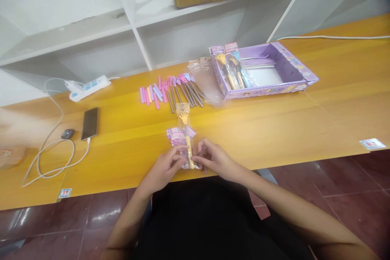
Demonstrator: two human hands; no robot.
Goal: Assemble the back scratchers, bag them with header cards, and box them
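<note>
A yellow hand-shaped back scratcher (188,146) lies inside a clear plastic bag (183,108) near the table's front edge. From the left, my left hand (166,167) pinches the lower part of the bag, its fingertips by the yellow handle. My right hand (217,160) grips the bag's lower right side, with thumb and fingers close together. Several purple and pink printed cards (176,135) lie beside and partly under the bag. Farther back are several back scratchers with metal rods (190,92) and a group of coloured handle sleeves (151,94).
A purple display box (268,86) holds bagged back scratchers (229,71) at its left end. Empty clear bags (206,77) lie beside it. On the left are a power strip (89,88), a phone (90,123), a mouse (67,133) and a looping white cable (45,146).
</note>
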